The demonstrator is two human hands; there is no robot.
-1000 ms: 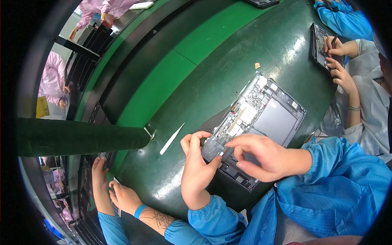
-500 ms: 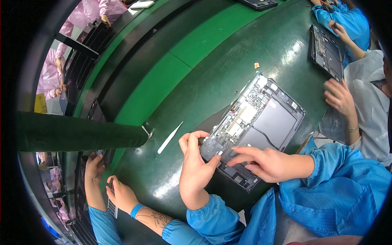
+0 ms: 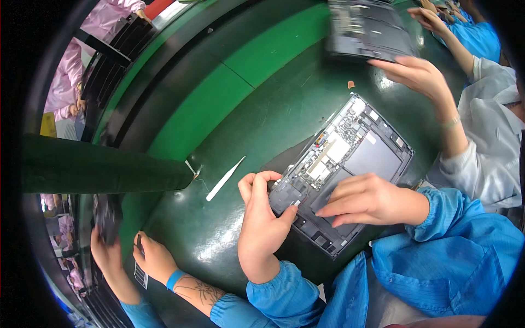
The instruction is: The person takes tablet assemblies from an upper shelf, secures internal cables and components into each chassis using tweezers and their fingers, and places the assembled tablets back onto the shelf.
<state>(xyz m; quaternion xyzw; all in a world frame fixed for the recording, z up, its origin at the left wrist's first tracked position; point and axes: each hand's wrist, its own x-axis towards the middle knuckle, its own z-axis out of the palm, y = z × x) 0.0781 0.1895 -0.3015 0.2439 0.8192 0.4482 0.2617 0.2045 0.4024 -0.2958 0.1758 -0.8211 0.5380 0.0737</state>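
A laptop base (image 3: pixel 361 158) with its inner parts exposed lies slanted on the green bench before me. At its near left corner my left hand (image 3: pixel 262 213) grips the edge, thumb on top and fingers curled along the outer side. My right hand (image 3: pixel 372 202) lies over the front part of the base, fingers stretched close together and the thumb a little apart. Nothing shows in it, and its fingertips are at or just above the dark inner surface. The hand hides part of a black cable. To the left lies a slim white pointed tool (image 3: pixel 225 179).
At right, a co-worker's hand (image 3: pixel 418 76) is at another, blurred laptop base (image 3: pixel 369 30). At lower left, a co-worker's hand (image 3: pixel 156 257) holds a small dark tool. A dark green padded bar (image 3: pixel 104 167) juts in from the left. A small brown scrap (image 3: pixel 351 85) lies beyond my laptop base.
My right hand has shifted slightly up and right, its fingers drawn closer together. My left hand keeps its grip. The right co-worker's laptop base has moved far left; a left co-worker's hand has moved a dark panel.
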